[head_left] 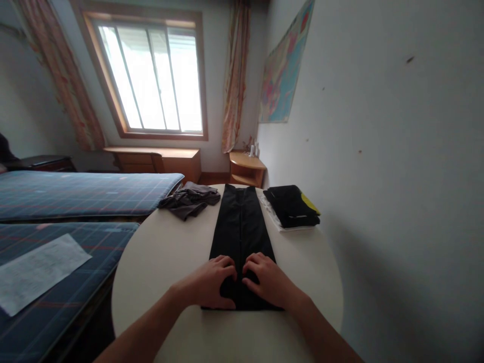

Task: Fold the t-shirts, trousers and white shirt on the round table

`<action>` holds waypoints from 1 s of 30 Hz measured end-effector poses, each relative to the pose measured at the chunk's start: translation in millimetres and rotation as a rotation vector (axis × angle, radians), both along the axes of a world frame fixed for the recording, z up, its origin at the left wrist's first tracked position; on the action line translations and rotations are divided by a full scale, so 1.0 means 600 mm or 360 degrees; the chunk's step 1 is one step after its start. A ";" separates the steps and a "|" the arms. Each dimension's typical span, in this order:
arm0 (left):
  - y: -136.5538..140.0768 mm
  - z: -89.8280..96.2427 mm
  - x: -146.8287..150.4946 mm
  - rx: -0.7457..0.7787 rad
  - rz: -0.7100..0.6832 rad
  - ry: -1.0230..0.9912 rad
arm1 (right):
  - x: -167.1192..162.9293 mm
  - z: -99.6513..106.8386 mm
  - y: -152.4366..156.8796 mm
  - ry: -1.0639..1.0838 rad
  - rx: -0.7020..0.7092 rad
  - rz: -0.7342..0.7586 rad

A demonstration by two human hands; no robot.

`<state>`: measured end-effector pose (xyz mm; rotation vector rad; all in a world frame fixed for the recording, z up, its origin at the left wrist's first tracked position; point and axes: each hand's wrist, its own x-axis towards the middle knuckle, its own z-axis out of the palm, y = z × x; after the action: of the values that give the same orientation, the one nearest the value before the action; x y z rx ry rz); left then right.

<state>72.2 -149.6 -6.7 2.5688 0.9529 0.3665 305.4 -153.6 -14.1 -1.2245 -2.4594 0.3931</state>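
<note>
A pair of black trousers (236, 217) lies lengthwise on the round white table (162, 262), with the waist at the far end and the legs side by side toward me. My left hand (214, 282) rests on the near part of one leg, thumb apart from the slightly bent fingers. On the other leg lies my right hand (266, 277), its fingers also spread and a little curved. Neither hand grips the cloth. Between the two hands a seam line runs up the middle of the trousers.
A crumpled dark grey garment (192, 199) sits at the table's far left. Folded black and white clothes (291, 206) are stacked at the far right. Beds with blue plaid mattresses (91, 194) stand left, one bearing a paper sheet (41, 272). The wall (397, 191) is close on the right.
</note>
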 end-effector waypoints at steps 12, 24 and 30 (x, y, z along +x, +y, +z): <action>-0.048 -0.040 -0.004 0.0021 0.0102 0.0058 | 0.009 -0.025 -0.081 -0.0170 -0.0187 -0.0010; -0.039 -0.035 -0.014 -0.0095 0.0087 0.0038 | 0.013 -0.063 -0.056 -0.0067 0.0031 0.0028; -0.035 -0.027 -0.014 -0.0188 0.0087 0.0008 | 0.029 -0.082 -0.042 -0.0033 0.0054 0.0139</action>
<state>63.7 -170.6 -22.7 2.4427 1.0168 0.3090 322.9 -178.5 -63.6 -1.1163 -2.5330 0.3623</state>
